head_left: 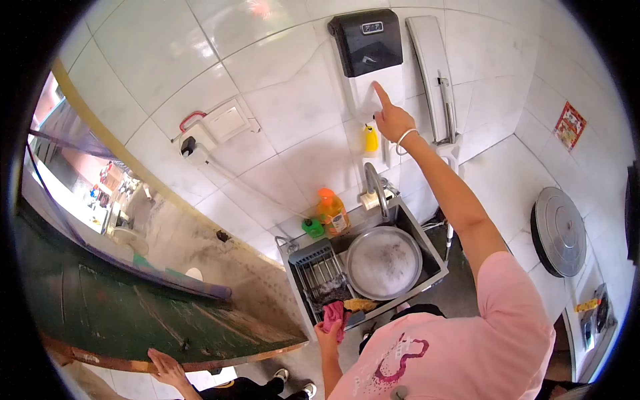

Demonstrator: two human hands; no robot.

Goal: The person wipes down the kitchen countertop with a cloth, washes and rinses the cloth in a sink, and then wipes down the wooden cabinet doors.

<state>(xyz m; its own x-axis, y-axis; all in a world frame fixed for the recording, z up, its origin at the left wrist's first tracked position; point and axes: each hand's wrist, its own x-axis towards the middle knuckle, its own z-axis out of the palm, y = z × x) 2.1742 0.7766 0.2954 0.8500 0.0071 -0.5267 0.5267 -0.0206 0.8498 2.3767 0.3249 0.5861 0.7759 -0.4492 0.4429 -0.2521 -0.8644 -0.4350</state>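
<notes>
My right hand (395, 120) reaches up in front of the tiled wall, index finger stretched out and the other fingers partly curled. Its fingertip is just below a black wall dispenser (368, 43), over a white area that may be paper; I cannot tell whether it touches. My left hand (327, 331) is closed on a pink cloth (334, 315) at the sink's front edge. In the metal sink (435, 275) lies a large round metal pan (384, 263), beside a wire rack (320, 272). The faucet (377, 190) arches over the back edge.
An orange-topped bottle (333, 212) and a green bottle (312, 227) stand behind the sink. A yellow bottle (371, 139) is at the wall. At left, another person's hand (168, 368) rests on the edge of a dark green panel (153, 313). A round lid (562, 231) is at right.
</notes>
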